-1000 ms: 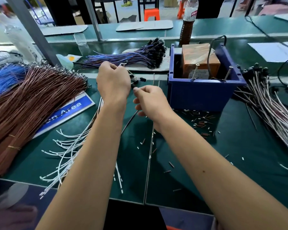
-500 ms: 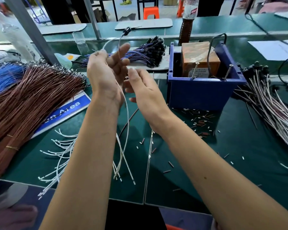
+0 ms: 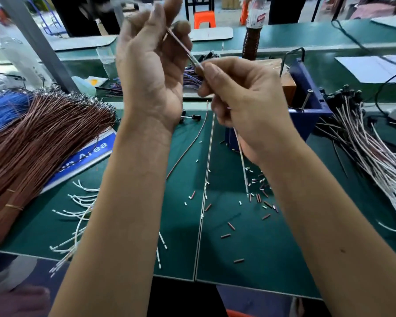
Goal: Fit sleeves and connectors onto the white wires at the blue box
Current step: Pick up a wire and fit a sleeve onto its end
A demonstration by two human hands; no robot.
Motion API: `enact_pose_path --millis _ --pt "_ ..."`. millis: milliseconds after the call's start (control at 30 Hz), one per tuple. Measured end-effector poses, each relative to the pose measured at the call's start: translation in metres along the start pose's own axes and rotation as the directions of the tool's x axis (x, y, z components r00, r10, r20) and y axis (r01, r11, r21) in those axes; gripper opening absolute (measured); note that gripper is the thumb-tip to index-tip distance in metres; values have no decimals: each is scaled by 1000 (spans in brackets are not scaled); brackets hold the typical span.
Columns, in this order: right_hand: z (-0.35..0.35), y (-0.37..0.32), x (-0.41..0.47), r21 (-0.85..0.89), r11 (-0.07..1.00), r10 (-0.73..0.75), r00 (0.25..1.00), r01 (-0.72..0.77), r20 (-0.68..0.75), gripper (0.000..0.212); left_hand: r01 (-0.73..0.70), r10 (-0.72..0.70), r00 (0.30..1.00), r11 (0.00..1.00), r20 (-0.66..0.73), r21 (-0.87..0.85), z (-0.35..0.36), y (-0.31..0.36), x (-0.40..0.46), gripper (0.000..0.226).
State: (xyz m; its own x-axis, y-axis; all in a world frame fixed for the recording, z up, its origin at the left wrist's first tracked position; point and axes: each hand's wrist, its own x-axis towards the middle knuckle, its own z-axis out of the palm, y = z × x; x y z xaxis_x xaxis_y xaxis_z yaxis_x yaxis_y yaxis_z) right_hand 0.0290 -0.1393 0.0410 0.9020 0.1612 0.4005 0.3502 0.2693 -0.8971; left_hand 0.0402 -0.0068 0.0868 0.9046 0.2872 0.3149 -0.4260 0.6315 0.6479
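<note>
Both hands are raised above the green mat (image 3: 238, 236): the left hand (image 3: 151, 72) pinches a white wire (image 3: 185, 48) up high, the right hand (image 3: 245, 106) grips it lower, possibly sleeving it, beside the blue box (image 3: 306, 115).

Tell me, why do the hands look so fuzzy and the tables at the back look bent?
Head view: the left hand and right hand are smeared, probably by motion, so the wire they pinch looks soft; the wide lens bows the far bench edge and stretches the forearms; the short sleeves on the green mat stay fairly sharp under even light, with no strong glare.
</note>
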Motion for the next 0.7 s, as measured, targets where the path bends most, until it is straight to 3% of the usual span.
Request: enact_pose_path --millis 133,233,367,433,533,600,700 --pt "-37 1 -8 -194 981 -25 999 29 22 5 212 -224 973 965 -60 -155 -10 -19 -11 16" --pt "-73 1 -16 -465 883 -41 997 70 72 6 341 -395 912 881 -111 -328 -23 -31 -14 18" --pt "-117 1 -29 -660 751 133 983 -15 129 12 391 -459 870 864 -180 -316 -36 -49 -9 36" --pt "-129 2 -36 -652 756 168 980 -57 110 14 430 -460 876 881 -145 -197 -38 -56 -11 36" --pt "-139 2 -43 -598 800 121 990 -56 70 11 448 -467 884 862 27 237 -41 -65 -20 33" --pt "-142 3 -46 -575 817 88 994 -30 72 11 347 -494 853 777 167 525 -42 -73 -29 28" --pt "-145 7 -47 -601 799 59 992 18 109 13 146 -563 764 626 315 766 -36 -85 -43 16"
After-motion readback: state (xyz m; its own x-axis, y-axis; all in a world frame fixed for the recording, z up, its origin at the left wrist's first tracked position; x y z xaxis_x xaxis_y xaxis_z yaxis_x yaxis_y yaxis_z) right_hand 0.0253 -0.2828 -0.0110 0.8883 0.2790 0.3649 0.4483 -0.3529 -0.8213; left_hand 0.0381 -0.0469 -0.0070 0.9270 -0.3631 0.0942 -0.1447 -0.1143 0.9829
